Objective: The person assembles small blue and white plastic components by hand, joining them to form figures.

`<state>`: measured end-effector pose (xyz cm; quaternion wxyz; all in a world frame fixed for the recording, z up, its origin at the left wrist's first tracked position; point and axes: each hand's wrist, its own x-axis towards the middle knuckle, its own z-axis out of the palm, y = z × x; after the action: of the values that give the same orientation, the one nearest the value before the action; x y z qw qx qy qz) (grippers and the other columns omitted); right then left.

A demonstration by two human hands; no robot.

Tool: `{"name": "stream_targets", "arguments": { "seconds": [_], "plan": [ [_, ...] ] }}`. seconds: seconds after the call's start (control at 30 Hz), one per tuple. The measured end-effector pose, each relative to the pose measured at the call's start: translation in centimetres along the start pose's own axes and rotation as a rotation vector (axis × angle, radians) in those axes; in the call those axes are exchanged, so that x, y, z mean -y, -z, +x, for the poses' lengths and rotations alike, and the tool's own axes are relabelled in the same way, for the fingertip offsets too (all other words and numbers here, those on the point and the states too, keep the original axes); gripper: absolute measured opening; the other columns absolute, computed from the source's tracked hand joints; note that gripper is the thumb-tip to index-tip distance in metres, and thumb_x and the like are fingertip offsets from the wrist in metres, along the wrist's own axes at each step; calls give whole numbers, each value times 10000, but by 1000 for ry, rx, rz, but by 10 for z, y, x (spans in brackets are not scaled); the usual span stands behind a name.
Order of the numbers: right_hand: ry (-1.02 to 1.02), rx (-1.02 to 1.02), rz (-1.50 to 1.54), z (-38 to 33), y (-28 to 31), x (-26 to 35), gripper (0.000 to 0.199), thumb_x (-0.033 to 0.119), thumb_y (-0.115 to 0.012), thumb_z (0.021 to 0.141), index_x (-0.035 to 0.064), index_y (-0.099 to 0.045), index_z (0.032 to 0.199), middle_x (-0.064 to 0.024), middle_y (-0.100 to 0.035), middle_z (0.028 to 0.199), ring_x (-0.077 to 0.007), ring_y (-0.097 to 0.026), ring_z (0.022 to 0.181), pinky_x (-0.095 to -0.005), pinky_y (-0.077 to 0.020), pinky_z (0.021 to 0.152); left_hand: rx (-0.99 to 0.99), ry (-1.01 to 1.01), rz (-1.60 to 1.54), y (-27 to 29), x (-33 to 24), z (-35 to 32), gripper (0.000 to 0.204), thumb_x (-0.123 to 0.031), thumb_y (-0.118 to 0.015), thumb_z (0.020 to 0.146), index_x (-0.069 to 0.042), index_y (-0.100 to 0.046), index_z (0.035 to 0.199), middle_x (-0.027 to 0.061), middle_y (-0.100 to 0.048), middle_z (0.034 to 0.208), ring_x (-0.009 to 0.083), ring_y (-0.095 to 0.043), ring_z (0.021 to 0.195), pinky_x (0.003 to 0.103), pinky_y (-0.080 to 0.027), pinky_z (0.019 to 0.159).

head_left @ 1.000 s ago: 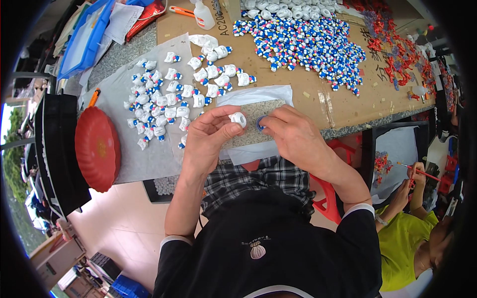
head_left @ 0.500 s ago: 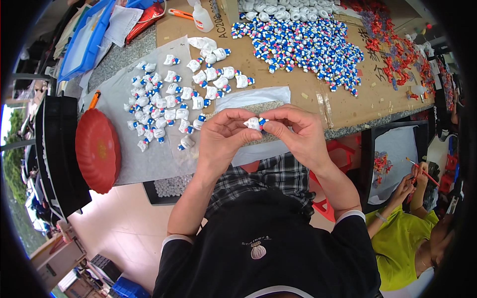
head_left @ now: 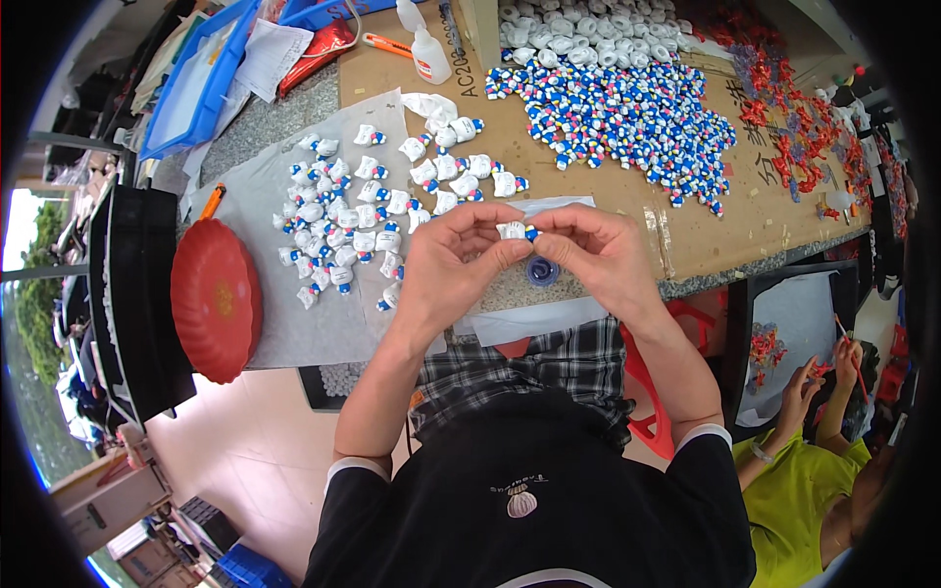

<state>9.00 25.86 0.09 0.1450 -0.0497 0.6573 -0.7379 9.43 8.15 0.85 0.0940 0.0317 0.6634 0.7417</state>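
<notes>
Lying crosswise, figurine [head_left: 516,231] pinched between both hands.

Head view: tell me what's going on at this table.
A seated person pinches one small white-and-blue figurine between left hand and right hand, above the table edge. Finished-looking figurines lie spread on a sheet to the left, a bigger pile farther back. A co-worker works at lower right.

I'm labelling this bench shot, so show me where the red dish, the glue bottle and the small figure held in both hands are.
red dish [head_left: 216,299], head view, middle of its face.
glue bottle [head_left: 429,57], head view, on its body.
small figure [head_left: 514,231], head view, white part between the fingertips.
</notes>
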Motion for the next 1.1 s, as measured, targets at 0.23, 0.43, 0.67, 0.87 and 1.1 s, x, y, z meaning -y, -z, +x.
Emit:
{"name": "stream_targets", "arguments": {
  "seconds": [0.23,0.43,0.67,0.87,1.1],
  "plan": [
    [120,-72,-506,17,31,14,202,108,-657,808,10,-657,986,-29,-633,854,-80,-547,729,-221,-424,612,-430,-212,1105,62,-8,32,253,-146,-738,706,-6,-664,902,97,-639,866,210,-586,770,302,-460,711],
    [164,-209,-576,16,37,4,148,80,-637,812,-16,-660,922,-39,-623,818,-87,-530,688,-219,-402,577,-184,-606,1145,60,-9,57,288,-230,-714,723,-55,-664,946,103,-611,1019,283,-506,1042,390,-380,900],
    [264,-257,-538,7,39,-9,129,72,-630,814,-16,-656,904,-48,-616,769,-88,-493,598,-223,-380,531,-140,-727,1335,39,9,94,194,-199,-610,817,-88,-662,968,77,-607,1040,270,-490,1084,433,-348,895],
    [321,-344,-543,0,48,-11,99,40,-626,811,-18,-663,882,-47,-624,770,-79,-488,587,-219,-373,516,-139,-447,1381,94,-3,123,150,-115,-618,787,-50,-664,915,101,-637,900,283,-573,881,391,-422,789],
    [323,-397,-542,-1,59,-16,91,38,-630,807,-14,-663,875,-55,-623,769,-90,-494,573,-222,-376,507,-659,-910,1422,87,-26,138,132,-116,-635,791,-21,-668,877,115,-642,834,267,-600,732,354,-466,679]
  ]
}}
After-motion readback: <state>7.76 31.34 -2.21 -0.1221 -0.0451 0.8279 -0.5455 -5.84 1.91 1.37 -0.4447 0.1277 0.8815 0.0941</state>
